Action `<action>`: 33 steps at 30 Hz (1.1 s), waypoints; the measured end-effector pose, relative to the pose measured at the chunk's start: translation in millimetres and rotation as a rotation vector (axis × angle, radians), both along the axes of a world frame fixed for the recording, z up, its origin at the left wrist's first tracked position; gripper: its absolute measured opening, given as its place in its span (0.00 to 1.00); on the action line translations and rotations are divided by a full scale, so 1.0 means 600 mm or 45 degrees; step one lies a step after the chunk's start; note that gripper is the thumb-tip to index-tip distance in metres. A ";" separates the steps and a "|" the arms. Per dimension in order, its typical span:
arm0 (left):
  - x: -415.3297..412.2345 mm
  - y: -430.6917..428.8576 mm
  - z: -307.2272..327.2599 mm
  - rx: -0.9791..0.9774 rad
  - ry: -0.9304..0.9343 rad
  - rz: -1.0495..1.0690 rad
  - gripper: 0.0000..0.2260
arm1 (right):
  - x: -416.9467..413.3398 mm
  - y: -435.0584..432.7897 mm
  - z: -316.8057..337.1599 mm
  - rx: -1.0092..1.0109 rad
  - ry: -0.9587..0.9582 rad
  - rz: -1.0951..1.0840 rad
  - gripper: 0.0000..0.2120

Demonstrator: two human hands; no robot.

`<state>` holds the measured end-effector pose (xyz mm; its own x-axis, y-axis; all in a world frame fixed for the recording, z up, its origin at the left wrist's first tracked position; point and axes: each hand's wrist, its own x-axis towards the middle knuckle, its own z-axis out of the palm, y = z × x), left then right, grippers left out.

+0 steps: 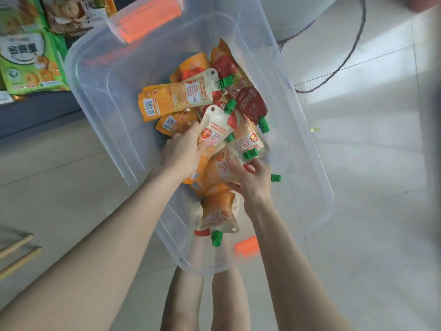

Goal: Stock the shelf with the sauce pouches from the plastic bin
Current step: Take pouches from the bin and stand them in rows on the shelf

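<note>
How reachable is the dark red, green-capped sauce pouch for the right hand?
Probably yes: the dark red, green-capped sauce pouch lies uncovered atop the pile beyond the right hand, but that hand holds a pale orange pouch.

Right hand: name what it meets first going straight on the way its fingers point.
Probably the green cap of the pouch lying just ahead of the right hand; depth is unclear.

Left hand (183, 152) grips white pouch (216, 126); right hand (254, 181) seemingly pinches orange pouch (223, 167).

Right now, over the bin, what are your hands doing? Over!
Left hand grips a cream pouch. Right hand holds an orange pouch. More pouches piled in the plastic bin. Nothing in the way.
</note>
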<state>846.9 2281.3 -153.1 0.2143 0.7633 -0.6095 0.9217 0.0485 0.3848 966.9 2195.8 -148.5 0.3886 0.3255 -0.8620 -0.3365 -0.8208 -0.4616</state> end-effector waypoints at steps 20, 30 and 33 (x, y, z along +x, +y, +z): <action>-0.092 -0.140 0.595 -0.263 -1.035 1.086 0.15 | -0.056 -0.010 0.561 0.718 0.173 0.226 0.15; -0.206 -0.193 0.822 0.198 -1.217 1.515 0.15 | -0.147 0.008 0.793 0.967 0.228 0.891 0.07; -0.262 -0.188 0.864 0.252 -1.291 1.602 0.10 | -0.200 0.030 0.859 1.045 0.141 1.099 0.03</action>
